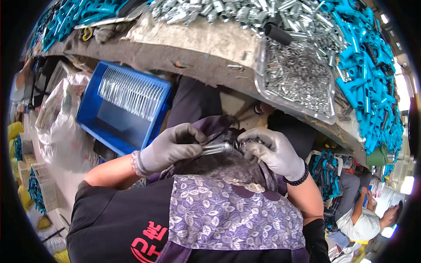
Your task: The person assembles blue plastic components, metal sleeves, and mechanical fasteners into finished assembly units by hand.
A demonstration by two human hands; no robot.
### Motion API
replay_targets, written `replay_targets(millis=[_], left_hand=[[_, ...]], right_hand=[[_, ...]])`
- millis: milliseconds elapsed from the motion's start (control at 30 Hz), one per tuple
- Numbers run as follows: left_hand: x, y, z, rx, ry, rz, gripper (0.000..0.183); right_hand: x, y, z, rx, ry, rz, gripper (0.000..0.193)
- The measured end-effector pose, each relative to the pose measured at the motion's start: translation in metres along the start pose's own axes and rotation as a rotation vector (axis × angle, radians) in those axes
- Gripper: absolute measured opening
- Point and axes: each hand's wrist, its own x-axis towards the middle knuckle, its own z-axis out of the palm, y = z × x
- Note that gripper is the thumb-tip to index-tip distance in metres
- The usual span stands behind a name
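My left hand (177, 149), in a grey-white glove, pinches a shiny metal rod-like part (217, 148) between thumb and fingers above my lap. The part looks like two slim bars lying side by side, pointing to the right. My right hand (274, 150), gloved too, is closed close to the part's far end. Small metal bits (254, 141) show at its fingertips, too small to name. Below both hands lies the dark, worn cloth (215, 166) on my lap, above a purple leaf-patterned apron (237, 215).
A blue bin (123, 144) at the left holds a row of shiny metal parts. On the bench edge rests a clear tray (331, 115) of small metal pieces. Silver tubes (210, 11) and teal plastic parts (359, 79) are heaped beyond. Another person (362, 223) sits at the right.
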Motion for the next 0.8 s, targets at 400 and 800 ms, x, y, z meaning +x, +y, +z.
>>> replay_targets(millis=[400, 800], left_hand=[[-0.04, -0.014, -0.046, 0.057, 0.28, 0.211, 0.053], [0.004, -0.013, -0.322, 1.047, 1.571, 0.172, 0.023]], right_hand=[[0.048, 0.034, 0.046, -0.142, -0.137, -0.173, 0.066], [-0.003, 0.08, -0.007, 0.037, 0.417, 0.156, 0.048]])
